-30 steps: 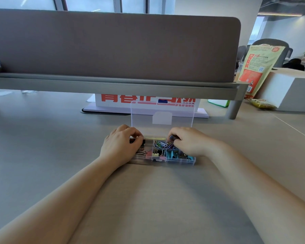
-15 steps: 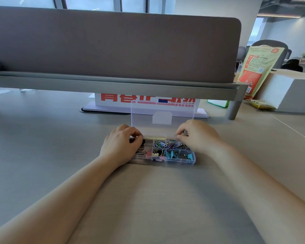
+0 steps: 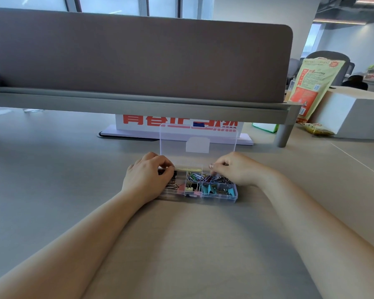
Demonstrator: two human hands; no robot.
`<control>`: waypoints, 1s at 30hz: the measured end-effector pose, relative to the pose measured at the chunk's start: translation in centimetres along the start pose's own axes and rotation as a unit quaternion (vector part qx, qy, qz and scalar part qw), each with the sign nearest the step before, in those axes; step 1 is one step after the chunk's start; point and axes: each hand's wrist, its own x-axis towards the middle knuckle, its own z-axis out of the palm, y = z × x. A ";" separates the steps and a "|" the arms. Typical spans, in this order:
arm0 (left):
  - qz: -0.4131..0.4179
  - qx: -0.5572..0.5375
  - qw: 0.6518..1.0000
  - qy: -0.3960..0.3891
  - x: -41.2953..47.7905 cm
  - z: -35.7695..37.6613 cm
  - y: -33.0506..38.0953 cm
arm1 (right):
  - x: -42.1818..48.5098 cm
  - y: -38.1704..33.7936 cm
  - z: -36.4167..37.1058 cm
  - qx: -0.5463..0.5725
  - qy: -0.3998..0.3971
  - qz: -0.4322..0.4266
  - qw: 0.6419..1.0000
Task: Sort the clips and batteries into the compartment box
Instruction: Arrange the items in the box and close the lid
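Two hands meet over a clear compartment box [image 3: 231, 196] that sits on the grey desk [image 3: 52, 190] with its lid [image 3: 198, 134] standing upright at the back. The left hand [image 3: 146, 179] lies over the box's left end, fingers curled and thumb tip against the forefinger above dark clips; whether they pinch one I cannot tell. Beside it are a black binder clip [image 3: 171, 186], then pink and yellow clips [image 3: 190, 189]. Coloured paper clips [image 3: 200, 176] fill the back middle compartment, with blue binder clips [image 3: 212, 189] in front of them. The right hand [image 3: 235, 169] hovers at the back right corner, fingertips bunched together; anything between them is too small to make out. Far right, an orange bag [image 3: 311, 87] leans on a white block [image 3: 350, 113].
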 end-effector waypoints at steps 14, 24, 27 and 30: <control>-0.007 0.005 1.000 0.002 -0.1 0.2 0.2 | 0.3 -1.1 0.2 -0.114 -0.059 0.043 0.991; -0.005 0.010 1.000 -0.002 -0.1 0.3 0.2 | 0.3 -1.0 0.2 -0.140 -0.053 0.032 0.988; -0.005 0.006 1.000 -0.001 -0.1 0.2 0.2 | 0.3 -0.7 0.0 -0.086 -0.041 0.033 0.995; -0.006 0.003 1.000 -0.002 0.0 0.2 0.2 | -0.4 -0.3 -0.5 -0.016 -0.048 0.027 0.998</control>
